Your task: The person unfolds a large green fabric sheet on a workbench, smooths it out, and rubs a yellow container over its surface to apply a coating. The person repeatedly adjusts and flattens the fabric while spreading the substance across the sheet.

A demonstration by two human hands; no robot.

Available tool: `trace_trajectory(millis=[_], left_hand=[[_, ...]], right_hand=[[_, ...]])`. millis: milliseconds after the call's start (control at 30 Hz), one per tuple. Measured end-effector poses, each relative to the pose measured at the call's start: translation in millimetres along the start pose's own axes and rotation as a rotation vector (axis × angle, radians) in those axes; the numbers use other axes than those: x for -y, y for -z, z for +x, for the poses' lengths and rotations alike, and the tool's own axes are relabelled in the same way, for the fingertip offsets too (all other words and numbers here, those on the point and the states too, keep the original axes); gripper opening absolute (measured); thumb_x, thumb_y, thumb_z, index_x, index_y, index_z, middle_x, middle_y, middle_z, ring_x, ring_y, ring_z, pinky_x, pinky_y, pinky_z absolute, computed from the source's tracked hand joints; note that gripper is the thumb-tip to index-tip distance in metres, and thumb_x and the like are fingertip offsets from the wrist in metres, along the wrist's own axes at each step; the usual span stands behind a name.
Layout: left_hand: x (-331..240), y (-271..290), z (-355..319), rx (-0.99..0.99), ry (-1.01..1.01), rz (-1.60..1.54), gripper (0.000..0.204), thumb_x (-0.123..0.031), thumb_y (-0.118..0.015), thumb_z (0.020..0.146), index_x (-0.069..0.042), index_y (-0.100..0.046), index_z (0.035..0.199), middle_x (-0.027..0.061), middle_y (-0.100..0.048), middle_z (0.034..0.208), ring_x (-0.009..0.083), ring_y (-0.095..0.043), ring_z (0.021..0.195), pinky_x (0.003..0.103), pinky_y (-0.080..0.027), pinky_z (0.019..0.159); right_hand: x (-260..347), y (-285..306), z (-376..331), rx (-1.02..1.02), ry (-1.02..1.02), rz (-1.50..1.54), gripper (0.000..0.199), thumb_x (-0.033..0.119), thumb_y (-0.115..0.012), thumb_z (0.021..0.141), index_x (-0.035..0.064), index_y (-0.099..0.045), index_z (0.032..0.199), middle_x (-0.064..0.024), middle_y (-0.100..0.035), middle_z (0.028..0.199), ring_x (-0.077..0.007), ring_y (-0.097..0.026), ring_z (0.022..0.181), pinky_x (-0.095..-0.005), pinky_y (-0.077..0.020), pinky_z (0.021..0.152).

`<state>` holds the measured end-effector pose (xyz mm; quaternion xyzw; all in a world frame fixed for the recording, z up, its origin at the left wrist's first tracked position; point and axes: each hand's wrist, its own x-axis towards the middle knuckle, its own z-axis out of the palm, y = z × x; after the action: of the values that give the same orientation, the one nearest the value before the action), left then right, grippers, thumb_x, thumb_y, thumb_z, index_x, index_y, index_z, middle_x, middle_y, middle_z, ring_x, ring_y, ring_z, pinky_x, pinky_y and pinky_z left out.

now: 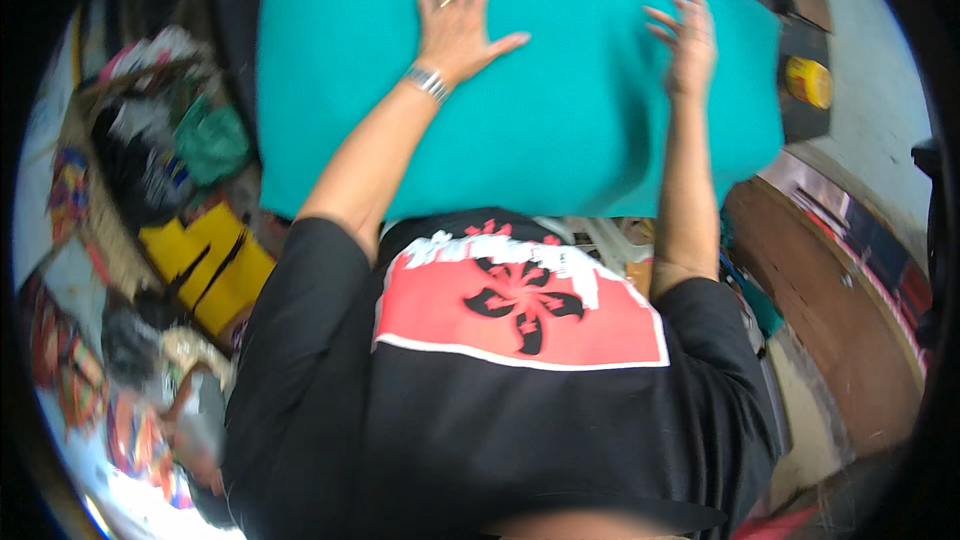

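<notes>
A large sheet of plain green fabric (560,120) is spread in front of me, its near edge hanging by my waist. Flat on its upper left part lies my left hand (455,30), fingers stretched and thumb out to the side. A ring and a metal watch (428,82) are on that hand and wrist. Toward the fabric's right side is my right hand (690,45), turned on edge with its fingers apart and slightly blurred. It holds nothing; whether it touches the cloth I cannot tell. A soft fold runs through the fabric beside the right wrist.
Left of the fabric are a green plastic bag (212,140), dark bags (150,175) and a yellow sheet with black marks (210,265). A yellow tub (808,82) stands beyond the fabric's right edge. Brown board (820,280) lies lower right.
</notes>
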<state>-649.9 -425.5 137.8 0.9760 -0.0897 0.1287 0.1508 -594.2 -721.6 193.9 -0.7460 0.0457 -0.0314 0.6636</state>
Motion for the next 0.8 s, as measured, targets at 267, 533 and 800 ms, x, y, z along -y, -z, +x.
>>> trace_trajectory(millis=[267,533,800], left_hand=[[22.7,11.9,31.4,-0.054,0.155,-0.232,0.023,-0.028,-0.064,0.087,-0.015,-0.063,0.106,0.0068,-0.057,0.115,0.0285,-0.051,0.111,0.044,-0.040,0.095],[24.3,9.4,30.9,-0.049,0.223,-0.240,0.025,-0.031,-0.065,0.086,-0.016,-0.064,0.106,0.0060,-0.057,0.117,0.0283,-0.051,0.112,0.044,-0.040,0.095],[25.9,6.7,29.6,-0.062,0.260,-0.238,0.025,-0.031,-0.065,0.086,-0.016,-0.064,0.106,0.0061,-0.057,0.117,0.0288,-0.052,0.111,0.044,-0.040,0.096]], right_hand=[[-21.8,45.1,-26.4,-0.195,-0.361,0.146,0.050,0.041,-0.051,0.101,0.0007,-0.053,0.130,-0.0160,-0.063,0.115,-0.0233,-0.068,0.088,-0.0331,-0.0541,0.074],[-28.0,17.8,-28.8,-0.055,-0.407,0.174,0.050,0.040,-0.055,0.100,0.0008,-0.051,0.131,-0.0142,-0.065,0.108,-0.0202,-0.067,0.087,-0.0307,-0.0535,0.073],[-30.1,5.5,-30.7,-0.103,-0.356,0.172,0.041,0.026,-0.060,0.098,0.0047,-0.052,0.132,-0.0101,-0.067,0.101,-0.0142,-0.067,0.074,-0.0213,-0.0468,0.056]])
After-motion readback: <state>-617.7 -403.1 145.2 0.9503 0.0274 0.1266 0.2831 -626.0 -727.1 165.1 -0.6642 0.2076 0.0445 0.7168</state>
